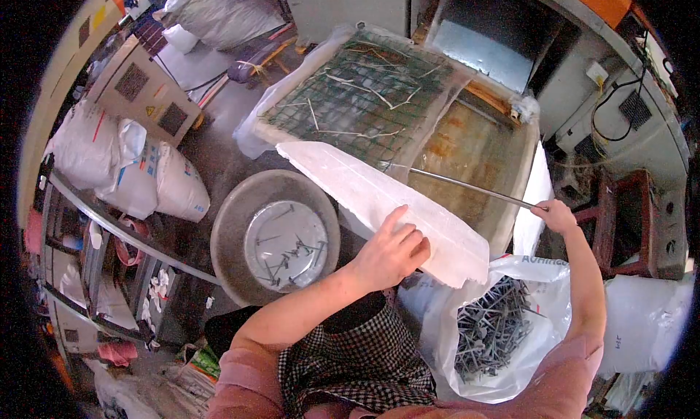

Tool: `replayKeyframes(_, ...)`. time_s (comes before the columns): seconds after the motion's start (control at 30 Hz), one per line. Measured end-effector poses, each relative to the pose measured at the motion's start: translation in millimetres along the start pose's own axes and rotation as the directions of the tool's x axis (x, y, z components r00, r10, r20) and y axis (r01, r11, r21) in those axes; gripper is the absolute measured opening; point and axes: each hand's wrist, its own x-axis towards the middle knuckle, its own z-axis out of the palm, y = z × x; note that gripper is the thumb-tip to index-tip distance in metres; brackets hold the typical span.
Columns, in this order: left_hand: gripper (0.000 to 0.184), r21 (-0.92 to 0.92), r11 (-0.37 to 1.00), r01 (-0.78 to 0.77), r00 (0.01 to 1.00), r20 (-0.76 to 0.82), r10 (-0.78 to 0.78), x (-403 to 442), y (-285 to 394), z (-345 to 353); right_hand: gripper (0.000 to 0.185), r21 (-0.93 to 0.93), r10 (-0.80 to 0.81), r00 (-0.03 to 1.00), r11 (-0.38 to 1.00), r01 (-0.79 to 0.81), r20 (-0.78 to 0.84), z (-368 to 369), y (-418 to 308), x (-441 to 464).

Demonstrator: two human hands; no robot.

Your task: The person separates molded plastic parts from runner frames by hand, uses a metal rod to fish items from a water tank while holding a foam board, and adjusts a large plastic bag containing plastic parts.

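Note:
My right hand (557,216) is closed around the end of a thin metal rod (474,188), which reaches left over the tub of cloudy water (467,153). My left hand (390,251) is at the near edge of a long white board (386,197), one finger stretched out and the others curled. Its thumb's grip is partly hidden. The board lies tilted along the tub's near side. A green mesh (350,91) with pale strips on it covers the tub's left part under clear plastic.
A grey basin (226,229) with several small dark pieces is at left. An open white bag (554,295) of dark plastic-looking pieces (492,331) stands near my right arm. Filled sacks (179,182) lean beside a metal rail (131,233). Machine housings (350,11) stand behind; a reddish crate (634,222) is right.

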Motion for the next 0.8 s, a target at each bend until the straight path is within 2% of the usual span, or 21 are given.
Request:
replayKeyframes(0.13,0.022,-0.013,1.0,0.006,1.0,-0.01,-0.007,2,1,3,0.037,0.059,0.029,0.999,0.998,-0.028,-0.014,19,-14,3)
replayKeyframes(0.27,0.022,-0.011,1.0,0.015,1.0,-0.011,-0.015,4,0,4,0.038,0.047,-0.027,1.0,0.999,0.027,-0.012,37,-17,25)
replayKeyframes(0.5,0.02,-0.014,0.999,0.035,0.998,-0.045,-0.035,3,3,3,0.039,0.064,-0.034,0.997,0.997,0.038,-0.063,53,-47,45)
replayKeyframes(0.57,0.018,-0.004,1.0,0.029,0.998,-0.052,-0.029,2,4,3,0.04,0.119,0.024,1.0,0.993,-0.024,-0.005,63,-50,50)
replayKeyframes(0.7,0.017,0.001,0.999,0.034,0.997,-0.075,-0.034,3,5,8,0.041,0.151,-0.003,1.0,0.989,0.002,0.001,79,-55,57)
replayKeyframes(0.8,0.017,-0.001,0.999,0.032,0.993,-0.109,-0.032,5,8,12,0.04,0.163,0.033,0.996,0.986,-0.046,0.08,74,-84,61)
